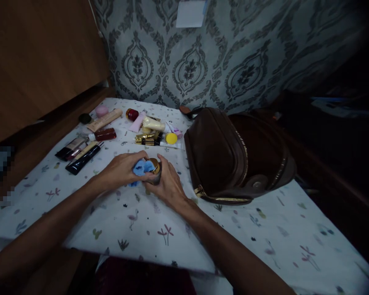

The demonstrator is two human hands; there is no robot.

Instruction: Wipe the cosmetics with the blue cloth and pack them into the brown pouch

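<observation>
Above the middle of the table, my right hand [169, 186] is wrapped round a small jar [154, 177] with a gold-coloured top. A crumpled light-blue cloth [140, 167] is gripped in my left hand [126, 167] and touches the jar's top. Fingers of both hands hide much of the jar. Just beyond my hands lie gold and black cosmetic tubes [147, 141] and a yellow round lid [171, 138]. To the right of my right hand a brown leather backpack [215, 151] lies on the table.
Left of my hands are a black-capped tube [83, 159], a bottle of dark red liquid [106, 134] and a beige tube [106, 120]. A dark red jar [132, 114] and a cream tube [153, 123] lie farther back. The patterned wall [190, 69] stands behind the printed tablecloth [135, 229].
</observation>
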